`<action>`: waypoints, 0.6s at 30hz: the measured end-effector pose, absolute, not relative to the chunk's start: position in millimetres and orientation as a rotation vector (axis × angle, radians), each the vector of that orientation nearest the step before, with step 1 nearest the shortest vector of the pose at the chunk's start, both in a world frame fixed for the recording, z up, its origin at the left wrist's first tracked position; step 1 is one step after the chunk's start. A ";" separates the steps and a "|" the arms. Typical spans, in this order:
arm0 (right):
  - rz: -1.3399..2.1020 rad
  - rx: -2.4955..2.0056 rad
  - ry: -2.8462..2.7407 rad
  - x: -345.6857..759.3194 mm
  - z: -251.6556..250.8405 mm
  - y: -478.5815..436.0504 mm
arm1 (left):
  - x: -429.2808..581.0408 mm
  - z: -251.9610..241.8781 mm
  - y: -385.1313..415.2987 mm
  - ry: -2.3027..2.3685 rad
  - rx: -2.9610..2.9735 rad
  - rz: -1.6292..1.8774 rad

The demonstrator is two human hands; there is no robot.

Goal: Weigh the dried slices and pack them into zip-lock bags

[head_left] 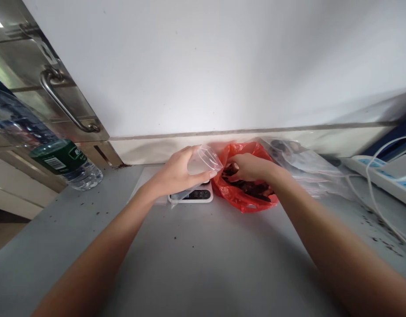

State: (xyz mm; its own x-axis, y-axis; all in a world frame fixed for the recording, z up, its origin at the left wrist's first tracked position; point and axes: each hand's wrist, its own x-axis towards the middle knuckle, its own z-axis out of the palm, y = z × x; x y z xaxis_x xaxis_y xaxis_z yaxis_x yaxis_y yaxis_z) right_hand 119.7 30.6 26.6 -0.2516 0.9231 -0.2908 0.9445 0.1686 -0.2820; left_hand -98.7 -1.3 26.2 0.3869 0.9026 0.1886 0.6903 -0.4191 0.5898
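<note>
My left hand (176,174) is closed round a small clear plastic bag (203,165), holding it above a white kitchen scale (196,195). Just to the right, my right hand (247,168) reaches into an open red plastic bag (245,200) that holds dark dried pieces. Its fingers are pinched among those pieces; what they hold I cannot make out. Both bags and the scale sit near the back of a grey counter (203,255), close to the wall.
A clear water bottle with a green label (51,154) stands at the left edge beside a steel door with a handle (67,108). Clear plastic bags (302,167) lie behind the red bag. A white power strip with cables (384,176) lies at the right. Dark crumbs dot the counter.
</note>
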 end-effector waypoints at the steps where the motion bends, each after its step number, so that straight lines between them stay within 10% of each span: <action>1: -0.616 1.897 2.371 121.7 26.3 32.8 | -98.9 26.1 -1.0 1.382 2.235 0.681; 18: -1.125 1.599 2.847 149.6 69.3 16.7 | -94.6 16.2 -3.9 1.223 2.345 0.619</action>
